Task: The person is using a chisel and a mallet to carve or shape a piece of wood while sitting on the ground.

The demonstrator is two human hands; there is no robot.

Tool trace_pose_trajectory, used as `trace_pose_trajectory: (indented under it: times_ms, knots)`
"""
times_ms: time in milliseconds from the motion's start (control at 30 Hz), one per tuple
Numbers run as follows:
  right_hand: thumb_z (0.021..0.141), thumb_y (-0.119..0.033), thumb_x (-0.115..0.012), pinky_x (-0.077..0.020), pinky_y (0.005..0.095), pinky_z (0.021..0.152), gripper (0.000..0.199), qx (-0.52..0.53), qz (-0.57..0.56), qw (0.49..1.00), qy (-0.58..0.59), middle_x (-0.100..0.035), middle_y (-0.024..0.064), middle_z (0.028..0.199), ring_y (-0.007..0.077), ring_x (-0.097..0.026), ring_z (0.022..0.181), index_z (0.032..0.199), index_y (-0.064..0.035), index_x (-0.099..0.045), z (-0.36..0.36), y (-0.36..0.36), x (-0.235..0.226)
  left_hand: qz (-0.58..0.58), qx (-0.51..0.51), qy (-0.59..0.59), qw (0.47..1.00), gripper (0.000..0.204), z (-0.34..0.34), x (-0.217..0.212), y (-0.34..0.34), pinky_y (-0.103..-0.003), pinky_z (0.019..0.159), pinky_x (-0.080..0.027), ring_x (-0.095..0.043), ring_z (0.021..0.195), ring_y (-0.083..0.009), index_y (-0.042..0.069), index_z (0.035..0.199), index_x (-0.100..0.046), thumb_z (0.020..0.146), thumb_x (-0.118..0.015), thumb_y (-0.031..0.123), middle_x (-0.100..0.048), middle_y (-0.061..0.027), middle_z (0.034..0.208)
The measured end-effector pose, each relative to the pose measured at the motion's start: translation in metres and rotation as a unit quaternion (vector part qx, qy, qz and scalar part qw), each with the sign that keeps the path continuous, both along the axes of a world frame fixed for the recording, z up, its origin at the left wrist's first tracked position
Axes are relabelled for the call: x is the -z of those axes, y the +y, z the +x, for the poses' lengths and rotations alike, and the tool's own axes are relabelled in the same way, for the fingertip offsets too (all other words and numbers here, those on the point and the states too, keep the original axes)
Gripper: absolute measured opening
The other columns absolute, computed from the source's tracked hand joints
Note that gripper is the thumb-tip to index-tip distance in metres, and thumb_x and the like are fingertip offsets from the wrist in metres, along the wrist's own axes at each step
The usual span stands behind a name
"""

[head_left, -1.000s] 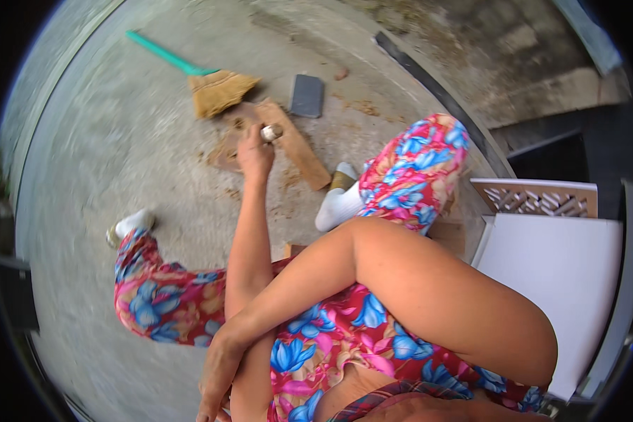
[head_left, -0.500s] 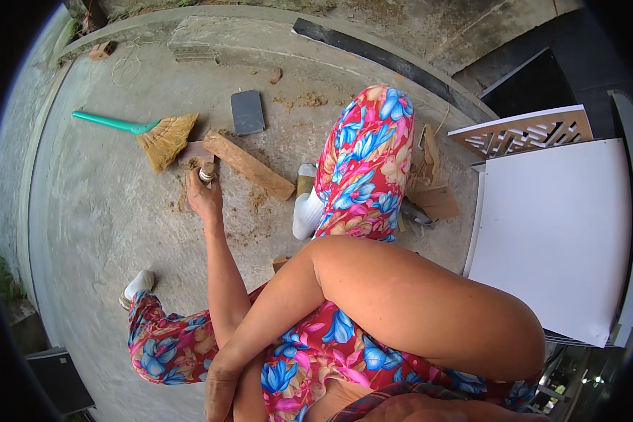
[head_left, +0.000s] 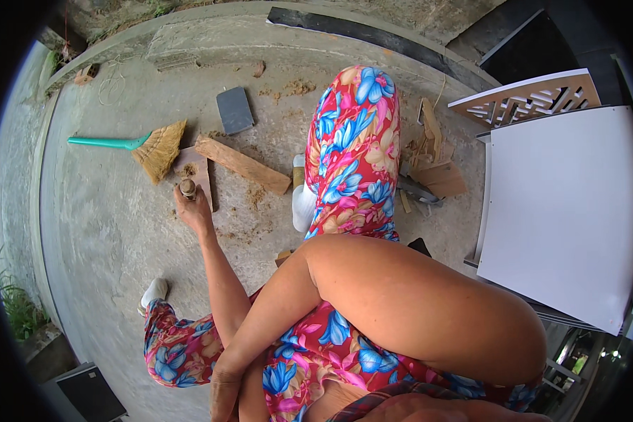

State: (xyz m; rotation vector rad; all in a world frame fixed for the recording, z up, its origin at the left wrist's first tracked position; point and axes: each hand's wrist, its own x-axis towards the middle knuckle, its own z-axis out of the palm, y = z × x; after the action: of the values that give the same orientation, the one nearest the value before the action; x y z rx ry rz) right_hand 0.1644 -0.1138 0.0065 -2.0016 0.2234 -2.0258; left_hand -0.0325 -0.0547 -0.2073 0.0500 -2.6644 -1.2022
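My left hand (head_left: 193, 212) is closed around a short round wooden handle (head_left: 188, 187), seen nearly end-on. Whatever is at its lower end is hidden. The hand is at the near left side of a flat brown board (head_left: 204, 186) that lies on the concrete with wood crumbs on it. Across my lap my right arm bends over the left arm. At the lower edge of the picture, my right hand (head_left: 225, 394) lies against the left arm, and its fingers do not show clearly. A thick wood beam (head_left: 243, 165) lies slanted just right of the board.
A straw broom (head_left: 160, 151) with a green handle lies beyond my left hand. A dark grey slab (head_left: 235, 110) sits farther off, amid scattered sawdust. Wood scraps (head_left: 436, 176) lie past my raised knee. A large white panel (head_left: 559, 218) stands at the right.
The whole view has shifted slightly. My left hand and the handle have come a little nearer to me, baring more of the board. My right arm stays bent across my lap.
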Motion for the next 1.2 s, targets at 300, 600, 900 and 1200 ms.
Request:
trace_pose_trajectory:
  times_ms: [300,600,900,1200]
  knots:
    - [0.102,-0.019,-0.052,-0.0417,0.0362,0.084,0.033,0.020,-0.021,1.000,-0.010,-0.056,0.0146,0.102,0.0252,-0.053,0.096,0.122,0.0073,-0.052,0.000,0.020,-0.012,-0.001,0.008,-0.023,1.000,0.038,0.002,0.003,-0.005,-0.040,0.078,-0.051,-0.066,0.088,-0.0318,0.003,0.117,-0.057,0.083,-0.070,0.014,-0.068,-0.0168,0.100]
    - [0.101,-0.018,-0.056,-0.0446,0.0334,0.075,0.030,0.031,-0.043,0.998,-0.024,-0.058,0.0113,0.090,0.0216,-0.055,0.085,0.118,0.0073,-0.053,-0.013,0.072,-0.023,-0.056,0.009,0.008,0.998,0.036,0.008,-0.002,-0.011,-0.040,0.073,-0.051,-0.067,0.082,-0.0298,0.002,0.113,-0.058,0.083,-0.072,0.015,-0.069,-0.0167,0.094]
    - [0.096,-0.015,-0.066,-0.0452,0.0300,0.065,0.035,0.068,-0.050,0.993,-0.081,-0.059,0.0090,0.084,0.0205,-0.056,0.076,0.118,0.0084,-0.054,0.001,0.070,-0.016,-0.018,0.017,-0.025,0.999,0.044,0.008,-0.004,-0.007,-0.038,0.077,-0.052,-0.067,0.084,-0.0286,-0.004,0.121,-0.055,0.085,-0.071,0.017,-0.070,-0.0170,0.097]
    - [0.097,-0.035,-0.058,-0.0470,0.0325,0.066,0.041,-0.114,0.160,0.974,-0.115,-0.062,0.0087,0.081,0.0195,-0.060,0.078,0.105,0.0042,-0.065,-0.009,0.058,-0.019,-0.047,-0.005,0.066,0.997,0.023,-0.004,0.007,-0.012,-0.038,0.076,-0.051,-0.064,0.080,-0.0253,0.002,0.102,-0.063,0.085,-0.069,0.017,-0.067,-0.0132,0.087]
